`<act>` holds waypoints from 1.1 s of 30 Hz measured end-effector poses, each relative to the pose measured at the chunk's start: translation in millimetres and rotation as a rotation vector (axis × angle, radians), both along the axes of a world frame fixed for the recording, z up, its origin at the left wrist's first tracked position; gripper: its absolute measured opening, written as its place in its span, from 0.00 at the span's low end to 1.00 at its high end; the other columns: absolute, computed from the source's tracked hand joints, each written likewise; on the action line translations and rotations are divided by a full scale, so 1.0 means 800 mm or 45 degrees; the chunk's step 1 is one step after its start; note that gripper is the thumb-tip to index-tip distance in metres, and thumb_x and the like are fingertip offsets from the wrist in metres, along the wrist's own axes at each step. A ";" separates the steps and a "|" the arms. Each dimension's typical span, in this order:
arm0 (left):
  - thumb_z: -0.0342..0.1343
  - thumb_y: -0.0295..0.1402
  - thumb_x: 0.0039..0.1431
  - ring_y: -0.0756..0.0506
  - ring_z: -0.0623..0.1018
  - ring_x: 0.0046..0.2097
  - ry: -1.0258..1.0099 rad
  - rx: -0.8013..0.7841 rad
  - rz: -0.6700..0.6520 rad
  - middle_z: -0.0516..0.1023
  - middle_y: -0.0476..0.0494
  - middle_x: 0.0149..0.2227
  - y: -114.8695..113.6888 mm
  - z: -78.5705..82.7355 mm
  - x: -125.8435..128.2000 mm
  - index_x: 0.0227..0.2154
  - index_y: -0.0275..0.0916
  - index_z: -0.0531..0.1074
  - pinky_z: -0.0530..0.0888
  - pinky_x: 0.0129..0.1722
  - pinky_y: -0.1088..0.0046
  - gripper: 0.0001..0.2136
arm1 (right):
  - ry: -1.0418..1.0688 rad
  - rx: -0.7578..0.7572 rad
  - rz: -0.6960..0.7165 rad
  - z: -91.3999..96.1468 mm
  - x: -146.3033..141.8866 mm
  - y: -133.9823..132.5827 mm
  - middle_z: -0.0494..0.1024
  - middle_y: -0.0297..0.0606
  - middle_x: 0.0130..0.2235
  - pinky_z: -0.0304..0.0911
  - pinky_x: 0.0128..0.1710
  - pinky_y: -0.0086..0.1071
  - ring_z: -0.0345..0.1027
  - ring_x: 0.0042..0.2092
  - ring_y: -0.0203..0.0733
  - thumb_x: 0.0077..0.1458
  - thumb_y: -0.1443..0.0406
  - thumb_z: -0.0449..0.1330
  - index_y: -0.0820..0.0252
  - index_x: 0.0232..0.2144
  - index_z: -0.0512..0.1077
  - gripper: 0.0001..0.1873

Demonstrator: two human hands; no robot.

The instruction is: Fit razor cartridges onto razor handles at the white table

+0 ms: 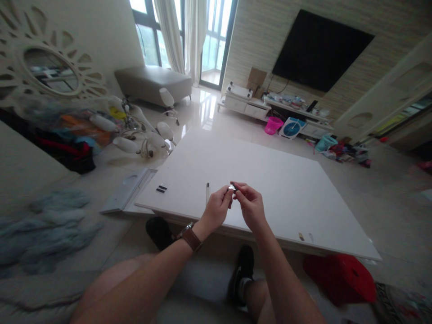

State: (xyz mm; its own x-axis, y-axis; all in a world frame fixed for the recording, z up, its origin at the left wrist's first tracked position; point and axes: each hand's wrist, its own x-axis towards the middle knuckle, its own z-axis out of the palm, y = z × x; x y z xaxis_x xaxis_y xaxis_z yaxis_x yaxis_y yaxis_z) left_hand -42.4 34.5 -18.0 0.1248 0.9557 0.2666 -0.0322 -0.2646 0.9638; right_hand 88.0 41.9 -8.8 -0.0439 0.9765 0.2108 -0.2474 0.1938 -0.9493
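Observation:
Both hands meet above the front part of a white table [276, 180]. My left hand [218, 207], with a brown-strapped watch [191, 237] on its wrist, pinches a small shiny silver and dark object [232, 187]. From the other side, the fingertips of my right hand [250, 201] are closed on the same object. It is too small to name and partly covered by the fingers. Just left of my left hand lies a slim clear stick with a dark tip [207, 191]. Farther left are some small black strips [161, 189].
A small brown and black piece [301, 236] lies near the table's front right edge. Beside that edge, on the floor side, is a red stool-like object [340, 279]. An open white box [126, 191] adjoins the left corner. A lamp with white shades [148, 132] stands behind it.

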 end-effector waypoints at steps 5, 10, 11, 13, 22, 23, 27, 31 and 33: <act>0.45 0.46 0.70 0.50 0.65 0.26 -0.018 -0.013 -0.010 0.65 0.52 0.22 0.001 0.001 0.000 0.29 0.38 0.66 0.61 0.27 0.74 0.18 | 0.076 -0.057 -0.009 0.000 -0.004 -0.001 0.79 0.40 0.47 0.69 0.40 0.34 0.72 0.45 0.44 0.51 0.60 0.72 0.54 0.34 0.81 0.08; 0.44 0.45 0.71 0.50 0.65 0.26 0.027 0.007 -0.037 0.65 0.52 0.22 0.001 -0.001 -0.002 0.29 0.38 0.66 0.61 0.28 0.74 0.19 | 0.037 -0.051 -0.022 -0.001 0.002 -0.002 0.79 0.41 0.47 0.69 0.44 0.36 0.72 0.47 0.45 0.50 0.59 0.72 0.55 0.32 0.81 0.08; 0.44 0.45 0.71 0.50 0.65 0.26 0.036 0.008 -0.035 0.65 0.52 0.22 0.001 -0.002 -0.002 0.28 0.38 0.66 0.61 0.28 0.74 0.19 | 0.023 -0.034 -0.022 0.000 0.003 -0.002 0.79 0.41 0.46 0.69 0.45 0.36 0.72 0.48 0.45 0.51 0.60 0.72 0.54 0.32 0.81 0.07; 0.44 0.45 0.71 0.51 0.65 0.26 0.047 0.004 -0.032 0.66 0.52 0.22 0.001 -0.004 -0.001 0.27 0.38 0.65 0.61 0.28 0.74 0.19 | -0.037 0.004 -0.013 0.000 0.007 -0.002 0.79 0.40 0.46 0.68 0.46 0.38 0.72 0.49 0.46 0.52 0.60 0.71 0.53 0.32 0.81 0.06; 0.45 0.45 0.71 0.51 0.65 0.25 -0.015 -0.033 -0.059 0.66 0.52 0.21 0.002 -0.010 0.007 0.27 0.38 0.65 0.61 0.28 0.74 0.20 | -0.059 0.007 0.010 -0.003 0.015 -0.003 0.78 0.40 0.48 0.68 0.49 0.38 0.71 0.51 0.46 0.53 0.62 0.71 0.52 0.35 0.82 0.05; 0.45 0.45 0.71 0.51 0.65 0.25 -0.004 -0.032 -0.053 0.66 0.52 0.21 0.002 -0.009 0.007 0.27 0.37 0.65 0.62 0.28 0.74 0.20 | -0.038 -0.003 0.012 -0.005 0.015 -0.003 0.78 0.39 0.48 0.68 0.49 0.38 0.71 0.51 0.46 0.53 0.62 0.71 0.52 0.35 0.82 0.05; 0.45 0.45 0.71 0.51 0.66 0.25 0.079 -0.007 -0.048 0.67 0.52 0.21 0.001 -0.005 0.004 0.27 0.37 0.66 0.62 0.28 0.74 0.20 | 0.040 -0.047 0.021 -0.014 0.015 -0.002 0.78 0.40 0.49 0.68 0.45 0.37 0.71 0.48 0.45 0.54 0.60 0.70 0.53 0.33 0.81 0.05; 0.44 0.44 0.71 0.51 0.64 0.24 0.129 0.019 -0.064 0.65 0.53 0.20 0.001 -0.004 0.002 0.27 0.38 0.65 0.61 0.27 0.74 0.20 | 0.046 -0.026 0.063 -0.021 0.019 0.003 0.78 0.40 0.48 0.68 0.45 0.36 0.71 0.49 0.46 0.54 0.61 0.71 0.53 0.33 0.82 0.04; 0.44 0.43 0.71 0.51 0.63 0.23 0.150 0.028 -0.071 0.64 0.53 0.20 0.002 -0.005 0.001 0.27 0.38 0.64 0.60 0.26 0.74 0.19 | 0.043 -0.026 0.092 -0.023 0.022 0.005 0.78 0.39 0.48 0.68 0.44 0.36 0.71 0.48 0.45 0.54 0.61 0.71 0.53 0.33 0.82 0.04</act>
State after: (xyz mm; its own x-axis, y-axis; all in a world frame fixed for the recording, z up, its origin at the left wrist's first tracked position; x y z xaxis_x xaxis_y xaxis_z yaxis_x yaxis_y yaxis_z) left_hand -41.7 36.1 -22.2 0.2088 0.9405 0.2680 0.0655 -0.2869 0.9557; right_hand 105.8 45.7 -26.8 -0.1080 0.9751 0.1936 -0.2919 0.1551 -0.9438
